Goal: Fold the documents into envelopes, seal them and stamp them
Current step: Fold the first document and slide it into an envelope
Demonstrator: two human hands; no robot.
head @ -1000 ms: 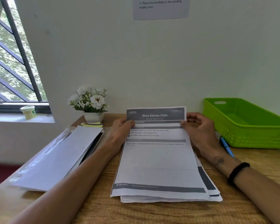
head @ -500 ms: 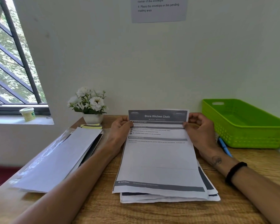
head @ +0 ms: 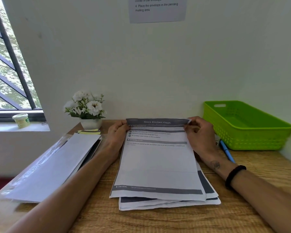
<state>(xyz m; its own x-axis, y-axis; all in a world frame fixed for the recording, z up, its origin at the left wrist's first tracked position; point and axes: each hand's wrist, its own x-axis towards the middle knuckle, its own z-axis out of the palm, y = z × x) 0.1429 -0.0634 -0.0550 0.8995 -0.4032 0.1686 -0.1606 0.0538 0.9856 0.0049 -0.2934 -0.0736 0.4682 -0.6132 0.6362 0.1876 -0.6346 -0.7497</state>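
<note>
A printed document (head: 158,165) headed "Store Kitchen Cloth" lies on top of a small stack of documents (head: 207,201) in the middle of the wooden desk. My left hand (head: 117,133) pinches its far left corner and my right hand (head: 199,133) pinches its far right corner. The far edge of the sheet is lifted a little off the stack. A pile of white envelopes (head: 52,169) in a clear plastic wrap lies at the left of the desk, beside my left forearm.
A green plastic basket (head: 249,137) stands at the back right, with a blue pen (head: 227,153) beside it. A white flower pot (head: 91,123) and yellow sticky notes (head: 89,131) sit at the back left. A small jar (head: 21,120) is on the window sill.
The lifted far edge of the top sheet has come down lower and flatter toward the stack. Both hands keep their grip on the far corners.
</note>
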